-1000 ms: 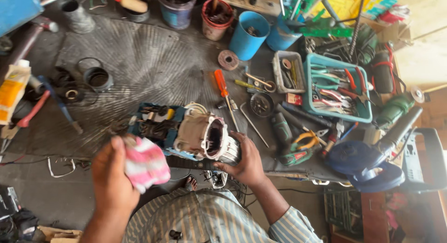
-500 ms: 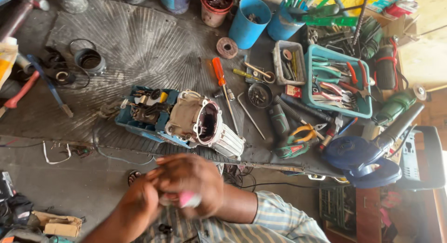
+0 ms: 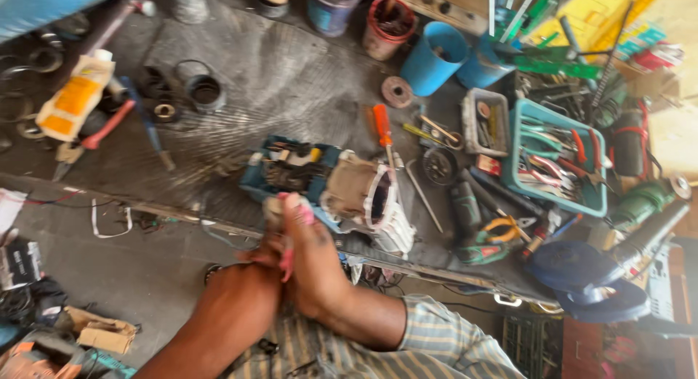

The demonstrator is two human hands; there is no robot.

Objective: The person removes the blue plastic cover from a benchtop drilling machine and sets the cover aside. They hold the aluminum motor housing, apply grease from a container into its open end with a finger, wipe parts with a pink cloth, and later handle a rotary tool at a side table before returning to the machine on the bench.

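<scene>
1. The left hand [image 3: 251,277] and the right hand [image 3: 313,259] are pressed close together, just below the edge of the workbench [image 3: 240,66].
2. Both hands are closed around a pink and white cloth [image 3: 291,237]. Only small bits of it peek out between the fingers.
3. The hands look like they are rubbing or wiping with the cloth. The picture is blurry, so I cannot tell which finger pinches which part.
4. Just above the hands sits an open power tool [image 3: 331,186] with a blue body and a grey metal housing. Wires show inside it. It lies near the front edge of the workbench, very close to the hands, and may be touching them.
5. An orange screwdriver [image 3: 383,128] lies just beside the tool, on its far right side.
6. A teal tray [image 3: 556,155] full of pliers sits further right, well apart from the hands.
7. 2 blue cups [image 3: 435,59] stand at the back of the bench.
8. To wipe well, I think it helps to keep the cloth bunched tight so no loose end hangs down.
9. It also seems wise to keep the cloth away from the bare wires in the tool, so it does not snag.
10. Slow, firm rubs would likely clean better than quick ones.
</scene>
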